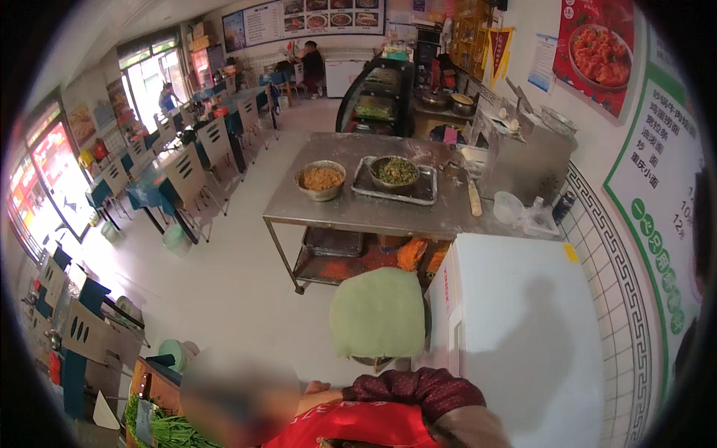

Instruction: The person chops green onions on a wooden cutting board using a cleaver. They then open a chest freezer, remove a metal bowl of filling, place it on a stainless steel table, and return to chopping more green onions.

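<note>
A maroon sleeve cover (414,386) on my right arm crosses the red apron (353,425) at the bottom edge. My right hand (317,387) points left beyond it, partly visible. A blurred patch beside it hides whatever it may touch or hold. My left hand is out of view. Nearest on the left is a wooden board (154,386) bearing long green vegetables (179,430). A cleaver (144,417) with a dark handle lies over the greens.
A green-covered stool (378,313) stands beside a white chest freezer (526,336). Beyond, a steel table (358,215) bears a bowl of orange-brown filling (321,179) and a metal tray (423,193) holding a bowl of chopped greens (395,171). Dining tables and chairs (187,173) stand left.
</note>
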Available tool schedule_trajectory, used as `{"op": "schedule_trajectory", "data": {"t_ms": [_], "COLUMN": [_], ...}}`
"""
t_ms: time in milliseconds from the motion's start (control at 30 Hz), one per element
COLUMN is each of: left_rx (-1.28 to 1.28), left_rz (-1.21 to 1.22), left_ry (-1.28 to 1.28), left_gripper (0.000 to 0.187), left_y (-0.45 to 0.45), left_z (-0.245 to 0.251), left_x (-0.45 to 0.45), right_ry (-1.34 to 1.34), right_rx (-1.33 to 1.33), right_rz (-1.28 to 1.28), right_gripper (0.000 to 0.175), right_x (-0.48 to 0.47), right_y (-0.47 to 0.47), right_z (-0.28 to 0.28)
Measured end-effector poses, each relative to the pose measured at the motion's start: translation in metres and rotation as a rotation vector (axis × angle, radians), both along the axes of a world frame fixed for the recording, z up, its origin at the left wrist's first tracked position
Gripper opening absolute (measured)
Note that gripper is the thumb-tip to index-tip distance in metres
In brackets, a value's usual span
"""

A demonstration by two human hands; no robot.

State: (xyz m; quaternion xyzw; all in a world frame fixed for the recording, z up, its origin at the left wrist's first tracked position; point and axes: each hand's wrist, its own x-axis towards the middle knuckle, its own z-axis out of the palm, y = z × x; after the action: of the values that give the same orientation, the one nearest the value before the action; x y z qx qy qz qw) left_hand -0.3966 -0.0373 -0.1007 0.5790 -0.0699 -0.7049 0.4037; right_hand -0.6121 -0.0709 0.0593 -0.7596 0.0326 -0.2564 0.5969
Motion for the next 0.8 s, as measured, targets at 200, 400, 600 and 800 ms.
{"op": "schedule_trajectory", "data": {"t_ms": [200, 400, 600, 800], "left_rx": [0.018, -0.086, -0.269, -0.446], "left_rz": [0.365, 0.624, 0.816, 0.673], "left_ry": [0.057, 0.218, 0.391, 0.623], "left_gripper": [0.023, 0.02, 0.017, 0.016], "left_y": [0.045, 0.08, 0.062, -0.013], "left_z": [-0.002, -0.019, -0.038, -0.009], "left_x": [-0.04, -0.045, -0.004, 0.037], "right_ry": [-0.078, -0.024, 0.044, -0.038], "right_rx": [0.183, 0.332, 0.304, 0.148], "right_rz": [0.177, 0.408, 0.702, 0.715], "right_gripper": [0.013, 0.014, 0.014, 0.017], "right_x": [-0.018, -0.011, 0.024, 0.07], "right_y": [0.031, 0.062, 0.071, 0.079], "right_z": [0.004, 0.022, 0.029, 0.048]}}
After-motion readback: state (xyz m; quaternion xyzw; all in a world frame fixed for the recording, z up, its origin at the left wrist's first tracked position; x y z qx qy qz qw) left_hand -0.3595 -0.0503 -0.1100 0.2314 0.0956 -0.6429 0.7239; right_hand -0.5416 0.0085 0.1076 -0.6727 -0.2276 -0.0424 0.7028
